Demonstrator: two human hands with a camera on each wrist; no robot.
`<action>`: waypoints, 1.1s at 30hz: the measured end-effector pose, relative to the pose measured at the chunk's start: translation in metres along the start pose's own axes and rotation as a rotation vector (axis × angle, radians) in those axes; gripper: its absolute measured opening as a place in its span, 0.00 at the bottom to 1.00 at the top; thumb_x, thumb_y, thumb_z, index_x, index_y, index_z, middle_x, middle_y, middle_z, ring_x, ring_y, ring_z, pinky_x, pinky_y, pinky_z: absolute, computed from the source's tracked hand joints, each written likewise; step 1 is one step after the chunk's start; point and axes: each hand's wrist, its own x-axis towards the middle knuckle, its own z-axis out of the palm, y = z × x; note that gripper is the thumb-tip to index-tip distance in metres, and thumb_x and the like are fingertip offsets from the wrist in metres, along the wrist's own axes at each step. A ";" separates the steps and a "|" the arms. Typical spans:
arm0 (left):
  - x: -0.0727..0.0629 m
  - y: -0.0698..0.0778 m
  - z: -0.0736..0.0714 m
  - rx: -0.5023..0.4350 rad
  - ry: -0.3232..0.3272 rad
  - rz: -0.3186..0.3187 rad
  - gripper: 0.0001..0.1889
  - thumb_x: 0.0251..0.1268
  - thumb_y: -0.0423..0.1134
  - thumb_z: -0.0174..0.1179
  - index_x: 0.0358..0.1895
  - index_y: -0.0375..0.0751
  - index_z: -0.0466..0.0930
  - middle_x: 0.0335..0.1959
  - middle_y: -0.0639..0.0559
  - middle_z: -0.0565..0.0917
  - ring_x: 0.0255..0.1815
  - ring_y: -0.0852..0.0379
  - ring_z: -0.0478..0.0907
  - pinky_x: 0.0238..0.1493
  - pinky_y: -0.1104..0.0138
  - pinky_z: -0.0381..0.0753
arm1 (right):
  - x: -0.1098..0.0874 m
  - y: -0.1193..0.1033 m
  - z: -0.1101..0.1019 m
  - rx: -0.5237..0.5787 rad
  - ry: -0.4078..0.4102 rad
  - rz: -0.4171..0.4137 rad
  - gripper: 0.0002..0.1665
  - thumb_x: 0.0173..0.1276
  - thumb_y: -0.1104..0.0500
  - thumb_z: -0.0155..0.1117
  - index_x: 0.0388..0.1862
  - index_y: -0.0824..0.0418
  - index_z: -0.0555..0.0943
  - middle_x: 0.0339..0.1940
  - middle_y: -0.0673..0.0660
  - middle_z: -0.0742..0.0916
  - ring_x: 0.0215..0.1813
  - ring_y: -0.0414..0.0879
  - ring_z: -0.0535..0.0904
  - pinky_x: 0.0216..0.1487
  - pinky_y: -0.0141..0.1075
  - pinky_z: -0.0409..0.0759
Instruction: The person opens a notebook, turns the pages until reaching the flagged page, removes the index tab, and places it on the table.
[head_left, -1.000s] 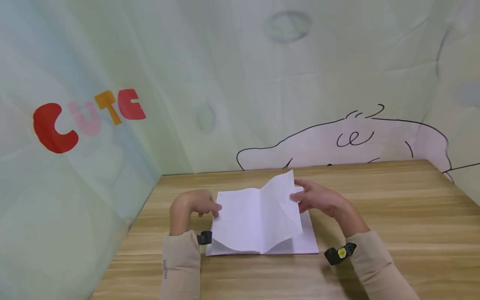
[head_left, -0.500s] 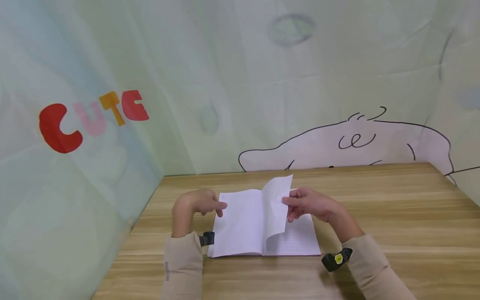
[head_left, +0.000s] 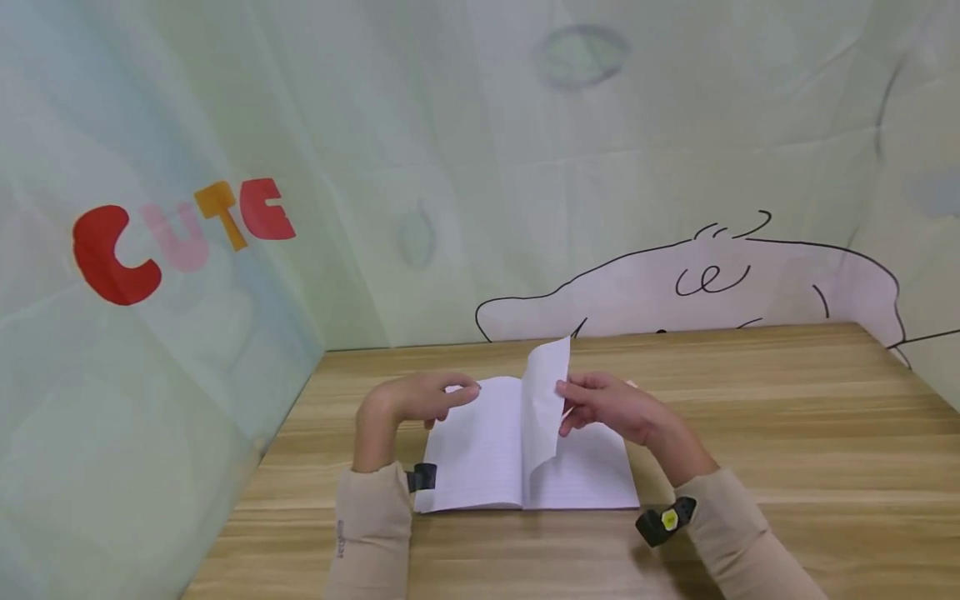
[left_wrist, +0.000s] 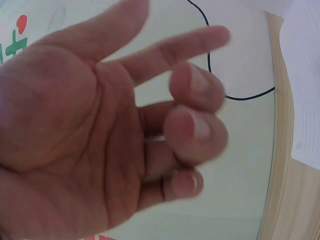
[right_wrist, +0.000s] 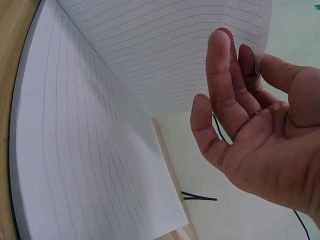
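A notebook [head_left: 480, 458] with lined white pages lies spread out on the wooden table. One page [head_left: 546, 400] stands up from its middle, curving near the spine. My right hand [head_left: 603, 406] pinches that page's outer edge between thumb and fingers; the right wrist view shows the lined page [right_wrist: 165, 45] held up over the right-hand pages [right_wrist: 90, 145]. Above the upper part of the left-hand pages hovers my left hand [head_left: 420, 398]. In the left wrist view the left hand [left_wrist: 125, 115] holds nothing, its fingers loosely bent and the notebook's corner [left_wrist: 305, 115] off to the side.
The wooden table [head_left: 787, 417] extends to both sides and behind the notebook. A printed cloth wall [head_left: 420, 167] with coloured letters and a line-drawn animal rises at the table's back and left edges. Each wrist carries a black strap [head_left: 666, 521].
My right hand has carried the page leftward, so it now stands nearly upright over the spine. The left hand has come off the left edge and shifted right over the left-hand pages.
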 end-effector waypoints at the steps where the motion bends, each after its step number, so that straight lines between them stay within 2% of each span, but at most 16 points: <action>1: 0.001 0.000 0.000 0.001 0.010 0.034 0.23 0.79 0.55 0.48 0.67 0.48 0.75 0.35 0.46 0.76 0.24 0.52 0.73 0.36 0.60 0.74 | 0.000 0.000 0.000 0.010 -0.004 -0.003 0.13 0.82 0.57 0.48 0.40 0.63 0.76 0.36 0.55 0.85 0.36 0.46 0.86 0.48 0.37 0.77; 4: 0.003 0.001 -0.001 0.001 0.040 0.099 0.22 0.79 0.54 0.46 0.65 0.48 0.76 0.33 0.47 0.75 0.23 0.52 0.73 0.35 0.61 0.73 | 0.000 0.002 0.001 0.029 -0.009 -0.009 0.15 0.82 0.57 0.47 0.47 0.66 0.78 0.39 0.55 0.86 0.37 0.46 0.86 0.49 0.37 0.78; 6: 0.004 0.002 -0.001 0.006 0.045 0.114 0.21 0.80 0.55 0.45 0.60 0.49 0.78 0.30 0.48 0.75 0.23 0.52 0.73 0.36 0.61 0.72 | 0.000 0.003 0.001 0.034 -0.005 -0.009 0.16 0.82 0.57 0.47 0.49 0.68 0.78 0.40 0.55 0.86 0.38 0.46 0.86 0.50 0.37 0.78; 10: 0.006 0.003 -0.001 -0.012 0.050 0.148 0.19 0.81 0.55 0.42 0.49 0.47 0.77 0.25 0.48 0.73 0.23 0.50 0.73 0.36 0.61 0.72 | 0.002 0.003 0.003 0.062 -0.012 -0.012 0.14 0.82 0.57 0.47 0.48 0.67 0.77 0.42 0.55 0.85 0.39 0.46 0.86 0.51 0.37 0.78; 12: 0.007 0.004 0.000 -0.021 0.053 0.167 0.19 0.82 0.54 0.40 0.48 0.46 0.76 0.25 0.48 0.73 0.23 0.49 0.73 0.36 0.61 0.72 | 0.003 0.003 0.006 0.084 -0.025 -0.017 0.13 0.82 0.58 0.47 0.47 0.65 0.76 0.43 0.55 0.85 0.39 0.47 0.86 0.51 0.37 0.78; 17: 0.012 0.005 0.004 -0.033 0.065 0.147 0.22 0.81 0.57 0.39 0.51 0.44 0.76 0.25 0.47 0.76 0.23 0.50 0.74 0.37 0.61 0.71 | 0.003 0.003 0.012 0.125 -0.046 -0.021 0.14 0.81 0.58 0.49 0.52 0.68 0.75 0.44 0.56 0.84 0.38 0.48 0.87 0.51 0.39 0.79; 24: 0.024 0.010 0.013 -0.021 0.048 0.078 0.29 0.80 0.62 0.34 0.69 0.50 0.71 0.31 0.37 0.81 0.25 0.50 0.75 0.39 0.60 0.69 | 0.006 0.005 0.016 0.121 -0.032 0.019 0.22 0.80 0.56 0.51 0.65 0.69 0.69 0.47 0.59 0.83 0.40 0.51 0.87 0.55 0.42 0.78; 29: 0.028 0.015 0.017 -0.019 0.040 0.075 0.30 0.81 0.62 0.29 0.71 0.53 0.70 0.35 0.38 0.82 0.29 0.45 0.78 0.42 0.59 0.69 | 0.007 0.006 0.017 0.113 -0.028 0.031 0.27 0.80 0.54 0.51 0.70 0.68 0.66 0.50 0.61 0.83 0.40 0.51 0.87 0.56 0.44 0.78; 33: 0.030 0.020 0.020 -0.025 0.026 0.071 0.28 0.81 0.60 0.30 0.69 0.55 0.70 0.37 0.38 0.82 0.32 0.40 0.79 0.40 0.59 0.69 | 0.008 0.007 0.019 0.126 -0.033 0.035 0.28 0.81 0.54 0.51 0.73 0.67 0.64 0.50 0.61 0.83 0.40 0.51 0.87 0.54 0.43 0.79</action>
